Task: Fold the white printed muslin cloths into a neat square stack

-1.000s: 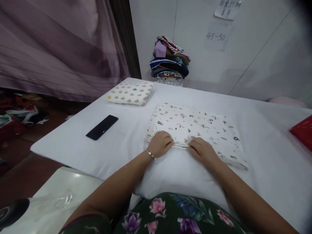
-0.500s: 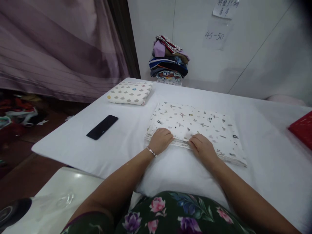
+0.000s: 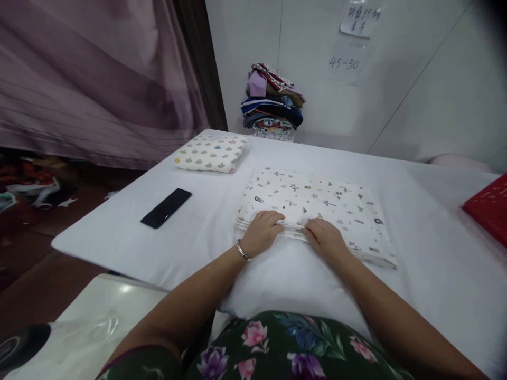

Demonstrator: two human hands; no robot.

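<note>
A white cloth (image 3: 312,198) with small plant and animal prints lies folded into a flat rectangle of several layers before me. At its near edge, left of the middle, is my left hand (image 3: 262,232), fingers on top and thumb at the front of the layers. My right hand (image 3: 327,240) pinches the same edge a short way to the right. Between the two hands the stacked edges show. The thumb of my right hand is partly hidden.
The cloth rests on a white-covered table (image 3: 214,221). To the left are a black phone (image 3: 166,208) and a folded cloud-print cloth (image 3: 212,154). A pile of folded fabrics (image 3: 273,105) stands at the far edge by the wall. Something red (image 3: 489,208) lies at the right.
The fingers and thumb of my left hand have parted slightly at the cloth's edge. My right hand keeps its place on the edge. The view has tilted a little.
</note>
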